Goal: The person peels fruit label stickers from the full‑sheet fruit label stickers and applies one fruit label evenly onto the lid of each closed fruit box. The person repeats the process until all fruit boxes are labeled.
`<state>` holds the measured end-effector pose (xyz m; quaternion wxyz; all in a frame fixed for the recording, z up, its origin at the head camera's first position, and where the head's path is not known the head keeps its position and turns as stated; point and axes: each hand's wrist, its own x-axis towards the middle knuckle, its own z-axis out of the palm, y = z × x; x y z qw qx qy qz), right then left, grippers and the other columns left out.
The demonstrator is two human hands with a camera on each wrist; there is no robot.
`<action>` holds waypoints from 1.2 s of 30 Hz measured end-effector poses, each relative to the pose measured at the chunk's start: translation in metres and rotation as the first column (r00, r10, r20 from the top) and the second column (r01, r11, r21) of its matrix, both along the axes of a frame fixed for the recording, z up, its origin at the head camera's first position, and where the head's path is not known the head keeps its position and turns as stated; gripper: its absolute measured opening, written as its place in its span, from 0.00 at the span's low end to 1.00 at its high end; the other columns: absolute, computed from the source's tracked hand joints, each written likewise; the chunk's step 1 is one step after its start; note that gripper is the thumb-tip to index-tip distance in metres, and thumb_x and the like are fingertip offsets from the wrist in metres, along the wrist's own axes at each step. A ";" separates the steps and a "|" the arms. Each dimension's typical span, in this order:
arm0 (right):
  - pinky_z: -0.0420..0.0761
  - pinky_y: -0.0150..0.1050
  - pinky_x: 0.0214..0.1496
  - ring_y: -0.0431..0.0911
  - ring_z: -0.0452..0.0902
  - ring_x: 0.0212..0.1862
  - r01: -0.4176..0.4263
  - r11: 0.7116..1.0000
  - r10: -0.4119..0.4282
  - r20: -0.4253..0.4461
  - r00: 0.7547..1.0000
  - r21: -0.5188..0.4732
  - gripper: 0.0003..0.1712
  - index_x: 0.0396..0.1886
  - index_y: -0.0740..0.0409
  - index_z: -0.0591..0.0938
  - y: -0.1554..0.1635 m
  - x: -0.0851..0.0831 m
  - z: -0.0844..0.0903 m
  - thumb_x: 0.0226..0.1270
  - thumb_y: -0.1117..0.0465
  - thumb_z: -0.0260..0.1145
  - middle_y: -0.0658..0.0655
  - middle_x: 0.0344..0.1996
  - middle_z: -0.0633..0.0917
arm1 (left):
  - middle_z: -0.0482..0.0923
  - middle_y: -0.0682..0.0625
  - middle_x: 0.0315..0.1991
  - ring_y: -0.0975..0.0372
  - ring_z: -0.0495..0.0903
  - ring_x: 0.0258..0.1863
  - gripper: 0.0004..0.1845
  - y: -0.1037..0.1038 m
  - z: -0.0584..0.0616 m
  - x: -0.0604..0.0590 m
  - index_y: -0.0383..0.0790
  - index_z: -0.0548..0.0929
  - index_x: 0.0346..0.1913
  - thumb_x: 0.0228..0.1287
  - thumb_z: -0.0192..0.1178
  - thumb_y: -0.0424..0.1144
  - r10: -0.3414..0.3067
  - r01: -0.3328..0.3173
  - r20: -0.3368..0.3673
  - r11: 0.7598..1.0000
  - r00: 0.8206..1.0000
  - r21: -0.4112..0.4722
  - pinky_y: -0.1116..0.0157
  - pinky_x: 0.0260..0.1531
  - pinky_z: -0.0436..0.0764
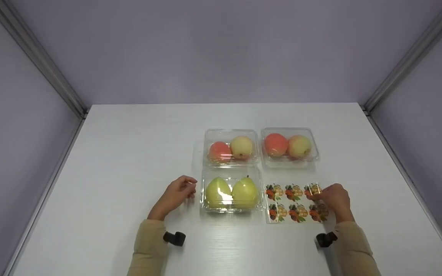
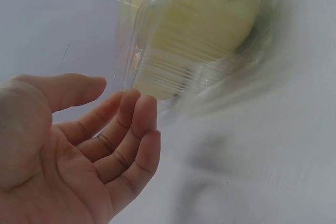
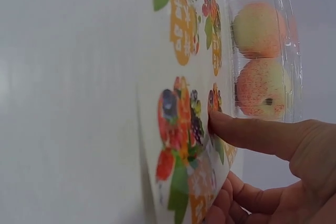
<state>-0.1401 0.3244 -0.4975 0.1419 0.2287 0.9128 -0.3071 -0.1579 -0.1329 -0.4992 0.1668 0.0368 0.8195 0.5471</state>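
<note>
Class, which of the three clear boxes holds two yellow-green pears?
The front box, nearest the left hand, holds both pears; the two back boxes each pair a redder fruit with a paler one.

The sticker sheet (image 1: 297, 202) bears a repeating fruit-cluster print in red, orange, green and dark purple on a whitish ground, with pale characters over orange. The pears (image 1: 244, 193) are yellow-green. The apples (image 1: 276, 145) range from red to pale yellow, some red-speckled. The clamshell boxes (image 1: 230, 134) are colourless, the bench (image 1: 148, 142) white, the sleeves (image 1: 150, 241) beige.
</note>
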 end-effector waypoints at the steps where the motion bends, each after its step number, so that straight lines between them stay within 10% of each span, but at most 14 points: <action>1: 0.63 0.35 0.21 0.41 0.59 0.18 0.002 1.000 -0.002 0.000 1.000 -0.007 0.25 0.10 0.52 0.68 0.000 0.000 -0.001 0.48 0.52 0.76 0.44 0.08 0.66 | 0.80 0.42 0.38 0.57 0.81 0.37 0.14 0.000 0.000 0.000 0.33 0.75 0.55 0.72 0.49 0.37 0.002 -0.002 0.001 1.000 1.000 0.002 0.61 0.41 0.80; 11: 0.70 0.36 0.29 0.49 0.69 0.32 0.010 0.999 -0.014 -0.063 0.998 -0.053 0.22 0.32 0.65 0.73 0.003 0.004 0.005 0.50 0.55 0.75 0.56 0.28 0.75 | 0.79 0.45 0.37 0.62 0.80 0.36 0.14 -0.002 0.001 0.000 0.33 0.74 0.55 0.72 0.49 0.35 0.025 -0.026 0.013 1.000 1.000 0.003 0.60 0.46 0.82; 27: 0.66 0.35 0.28 0.46 0.64 0.28 0.005 0.998 -0.012 -0.115 0.993 -0.062 0.22 0.26 0.62 0.71 -0.002 -0.001 0.023 0.53 0.54 0.74 0.50 0.20 0.69 | 0.79 0.44 0.38 0.63 0.79 0.35 0.16 -0.003 0.007 -0.003 0.33 0.74 0.56 0.73 0.50 0.39 0.011 -0.011 -0.008 1.000 1.000 -0.002 0.61 0.46 0.82; 36: 0.72 0.34 0.29 0.40 0.68 0.27 -0.053 0.970 0.025 -0.121 0.992 -0.238 0.19 0.30 0.63 0.72 -0.005 -0.001 0.036 0.60 0.54 0.70 0.47 0.21 0.72 | 0.79 0.40 0.40 0.61 0.80 0.36 0.16 -0.003 0.012 -0.002 0.32 0.73 0.56 0.73 0.51 0.39 -0.011 0.012 -0.027 0.999 1.000 0.030 0.57 0.47 0.81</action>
